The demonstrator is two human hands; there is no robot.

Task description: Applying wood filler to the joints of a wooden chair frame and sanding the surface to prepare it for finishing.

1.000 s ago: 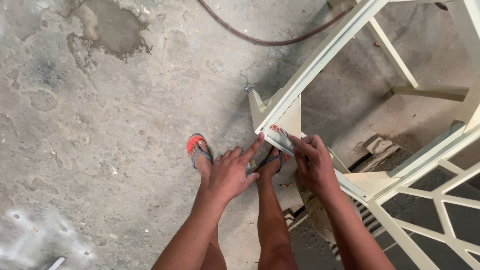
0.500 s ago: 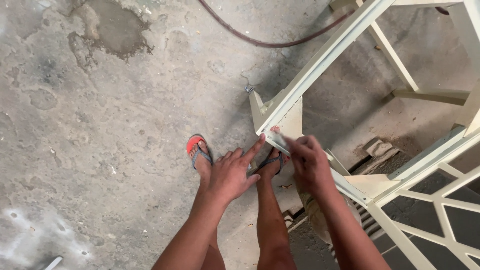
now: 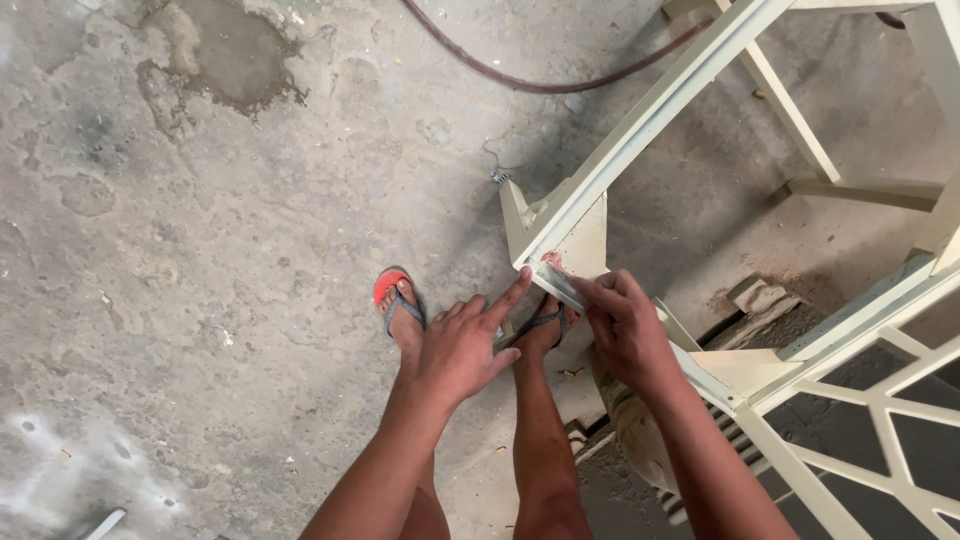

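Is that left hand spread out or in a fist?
Spread out. The left hand has its fingers stretched apart, the forefinger touching the cream metal frame's corner.

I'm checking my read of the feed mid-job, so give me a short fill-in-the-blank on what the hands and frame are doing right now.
1. The right hand presses a small pad of sandpaper against the cream-painted ____ frame.
2. The left hand touches the frame's edge with its ____ finger.
3. The sandal on the concrete floor has a ____ sole.
4. A dark ____ curves across the floor above the frame.

Missing words: metal; index; red; hose
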